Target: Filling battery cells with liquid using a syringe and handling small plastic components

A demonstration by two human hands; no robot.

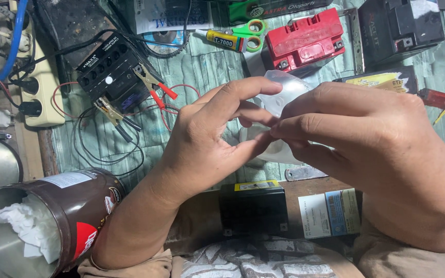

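Both my hands meet in the middle of the view over a workbench. My left hand (217,139) and my right hand (372,149) pinch a small translucent plastic piece (284,92) between fingertips; most of it is hidden behind my fingers. Below my hands a small black battery (253,206) with a yellow label stands near the bench edge. A black battery (110,74) with red and black clip leads (155,87) lies at the upper left.
A red battery (305,38), green-handled scissors (251,31) and a glue tube (226,40) lie at the back. Black boxes (400,28) stand at upper right. A brown metal can (42,221) with crumpled tissue sits at lower left, a power strip (39,87) at far left.
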